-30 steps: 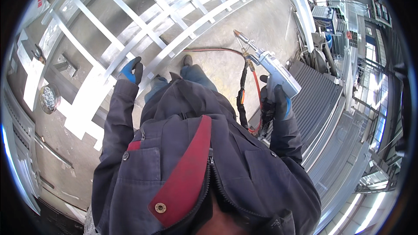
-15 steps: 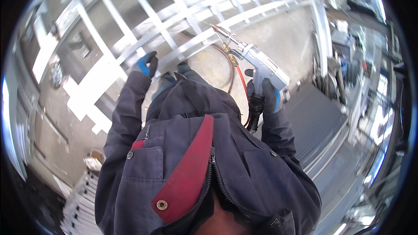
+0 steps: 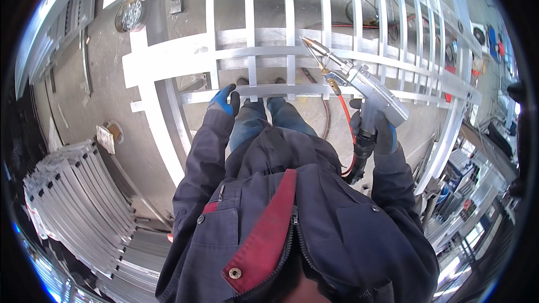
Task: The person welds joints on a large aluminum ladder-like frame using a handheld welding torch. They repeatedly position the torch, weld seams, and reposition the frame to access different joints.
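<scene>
My right hand (image 3: 384, 130), in a blue and black glove, is wrapped round the grip of a silver welding gun (image 3: 377, 92). Its copper-coloured tip (image 3: 309, 43) points up and left above the slats of a metal railing (image 3: 252, 91). A red hose (image 3: 347, 118) hangs from a brass fitting on the gun, and a black sleeve runs down from the grip. At the railing's near rail, toward its left end, my left hand (image 3: 224, 101) is gloved the same way. Its fingers are loosely bent and apart, with nothing visible in them; whether it touches the rail I cannot tell.
The railing lies on long metal beams (image 3: 160, 126). A round tin of small metal pieces (image 3: 130, 15) sits at the far left. Stacked metal lengths (image 3: 84, 191) fill the lower left. Hoses (image 3: 368, 8) lie on the floor beyond the railing; more metal stock (image 3: 469, 165) stands at right.
My view has turned, so the railing now runs nearly level across it and the stacked lengths show more fully. The welding gun stays in my right hand; my left hand remains near the rail.
</scene>
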A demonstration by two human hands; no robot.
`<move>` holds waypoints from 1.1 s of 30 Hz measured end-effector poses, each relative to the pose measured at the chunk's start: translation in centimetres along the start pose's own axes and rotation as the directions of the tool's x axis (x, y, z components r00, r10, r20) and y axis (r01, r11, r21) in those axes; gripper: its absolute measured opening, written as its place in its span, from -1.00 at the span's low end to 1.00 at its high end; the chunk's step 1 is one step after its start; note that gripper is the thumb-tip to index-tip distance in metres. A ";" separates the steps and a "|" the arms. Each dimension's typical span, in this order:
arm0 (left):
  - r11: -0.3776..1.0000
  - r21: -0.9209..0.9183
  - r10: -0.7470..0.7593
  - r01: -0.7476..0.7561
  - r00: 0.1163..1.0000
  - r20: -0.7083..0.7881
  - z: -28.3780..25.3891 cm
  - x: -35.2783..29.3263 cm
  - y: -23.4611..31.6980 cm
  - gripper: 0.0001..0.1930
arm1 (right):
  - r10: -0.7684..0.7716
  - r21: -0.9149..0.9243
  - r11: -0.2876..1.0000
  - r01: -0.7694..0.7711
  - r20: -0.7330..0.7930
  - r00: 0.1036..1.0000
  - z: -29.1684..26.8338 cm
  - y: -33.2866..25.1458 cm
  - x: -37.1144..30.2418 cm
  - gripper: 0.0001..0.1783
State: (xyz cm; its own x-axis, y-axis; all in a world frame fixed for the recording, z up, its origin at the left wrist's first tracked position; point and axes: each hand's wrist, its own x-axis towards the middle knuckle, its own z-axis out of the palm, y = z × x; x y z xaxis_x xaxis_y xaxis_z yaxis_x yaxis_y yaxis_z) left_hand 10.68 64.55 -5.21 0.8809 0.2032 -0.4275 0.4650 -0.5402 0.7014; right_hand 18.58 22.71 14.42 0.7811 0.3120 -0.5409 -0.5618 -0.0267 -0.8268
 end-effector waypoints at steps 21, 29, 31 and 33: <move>0.883 0.469 0.149 -0.004 0.950 -0.273 1.2 9.8 -4.1 -0.42 | 0.310 -0.495 0.816 -0.299 -0.063 0.949 12.2 -10.7 15.7 -0.43; 0.902 0.432 0.124 0.004 0.955 -0.269 0.7 10.0 -3.6 -0.42 | 0.479 -0.684 0.655 -0.320 0.048 0.876 14.4 -11.0 24.0 -0.56; 0.908 0.419 0.133 -0.005 0.951 -0.278 0.6 10.0 -3.6 -0.41 | 0.508 -0.684 0.656 -0.318 0.089 0.857 14.6 -9.9 26.3 -0.56; 0.910 0.415 0.134 -0.010 0.953 -0.270 0.5 10.0 -3.7 -0.41 | 0.554 -0.699 0.619 -0.359 0.065 0.830 14.9 -9.1 28.3 -0.57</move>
State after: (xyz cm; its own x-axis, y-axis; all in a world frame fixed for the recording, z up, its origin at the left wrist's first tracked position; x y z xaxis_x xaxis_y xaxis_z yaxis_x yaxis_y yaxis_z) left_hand 17.72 68.17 -12.35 0.9261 0.3421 -0.1593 0.3773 -0.8323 0.4060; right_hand 41.75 45.91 8.99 0.3192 0.3054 -0.8971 -0.4379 -0.7920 -0.4254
